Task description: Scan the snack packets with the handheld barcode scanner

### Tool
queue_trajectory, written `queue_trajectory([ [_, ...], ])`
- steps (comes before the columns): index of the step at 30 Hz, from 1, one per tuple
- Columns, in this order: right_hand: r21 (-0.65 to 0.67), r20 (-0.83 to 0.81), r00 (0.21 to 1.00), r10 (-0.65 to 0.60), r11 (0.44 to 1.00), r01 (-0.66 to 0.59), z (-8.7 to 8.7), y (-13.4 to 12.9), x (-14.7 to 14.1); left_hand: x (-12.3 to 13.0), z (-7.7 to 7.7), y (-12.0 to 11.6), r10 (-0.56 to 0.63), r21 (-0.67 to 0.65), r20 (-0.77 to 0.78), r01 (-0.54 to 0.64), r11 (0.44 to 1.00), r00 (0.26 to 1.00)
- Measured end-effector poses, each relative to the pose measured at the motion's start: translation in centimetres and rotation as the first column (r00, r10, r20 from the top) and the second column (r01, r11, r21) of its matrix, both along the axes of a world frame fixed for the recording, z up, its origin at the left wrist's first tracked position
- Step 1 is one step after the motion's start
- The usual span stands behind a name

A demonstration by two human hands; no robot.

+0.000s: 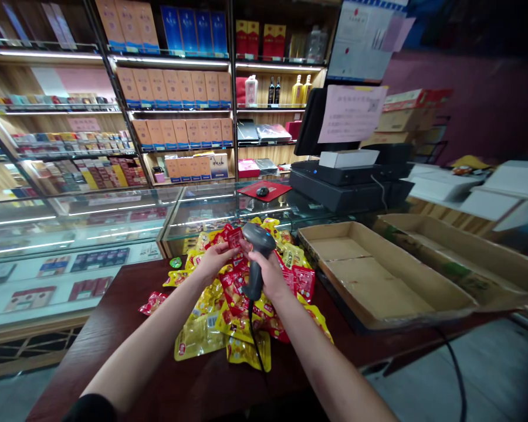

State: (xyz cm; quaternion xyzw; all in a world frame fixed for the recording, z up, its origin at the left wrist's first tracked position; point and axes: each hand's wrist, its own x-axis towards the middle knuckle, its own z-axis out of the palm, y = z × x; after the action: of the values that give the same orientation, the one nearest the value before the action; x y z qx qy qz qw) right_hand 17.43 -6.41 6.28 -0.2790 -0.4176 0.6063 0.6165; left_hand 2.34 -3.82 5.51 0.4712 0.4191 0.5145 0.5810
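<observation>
A dark grey barcode scanner (256, 258) with a black cable stands out over a heap of red and yellow snack packets (235, 287) on the dark red table. Around its handle are the fingers of my right hand (267, 266). Just left of the scanner's head, my left hand (215, 258) has its fingers closed at a small red packet (234, 237), which it appears to grip. The scanner partly hides the fingertips of my right hand.
Two open cardboard trays (378, 281) lie right of the heap. Behind are a glass display counter (176, 211), a mouse (262, 191) on a red mat and a monitor (312, 123) above a black cash drawer. Stocked shelves line the back wall.
</observation>
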Motion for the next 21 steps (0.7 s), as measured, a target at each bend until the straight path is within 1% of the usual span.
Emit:
queue_trajectory([
  [3,-0.029,0.041,0.999,-0.018,0.999,0.019,0.0,-0.5,0.5,-0.9,0.4,0.9,0.022,-0.15,0.093,-0.008,0.989,0.995],
  [5,-0.053,0.1,0.994,-0.033,0.998,0.038,-0.1,-0.9,0.7,-1.4,0.8,1.7,0.021,-0.202,0.144,0.008,0.979,0.989],
  [9,-0.125,0.257,0.966,0.005,0.992,0.028,-0.9,-2.0,0.9,-1.9,1.3,3.7,0.024,-0.216,0.168,0.013,0.976,0.985],
  [12,-0.152,0.443,0.896,0.032,0.988,0.04,-1.9,-2.8,0.8,-2.0,1.3,5.2,0.001,-0.219,0.143,0.031,0.975,0.99],
  [14,-0.136,0.53,0.848,0.009,0.988,0.074,-2.5,-3.2,0.7,-1.9,1.1,5.8,-0.008,-0.226,0.088,0.028,0.974,0.996],
  [16,-0.089,0.58,0.813,-0.047,0.989,0.121,-3.0,-3.7,0.7,-1.8,1.0,5.9,-0.022,-0.226,0.033,0.029,0.974,0.999],
  [21,0.075,0.639,0.735,-0.227,0.969,0.234,-3.5,-5.2,0.7,-1.2,0.3,4.8,-0.039,-0.247,-0.052,0.025,0.969,0.998],
])
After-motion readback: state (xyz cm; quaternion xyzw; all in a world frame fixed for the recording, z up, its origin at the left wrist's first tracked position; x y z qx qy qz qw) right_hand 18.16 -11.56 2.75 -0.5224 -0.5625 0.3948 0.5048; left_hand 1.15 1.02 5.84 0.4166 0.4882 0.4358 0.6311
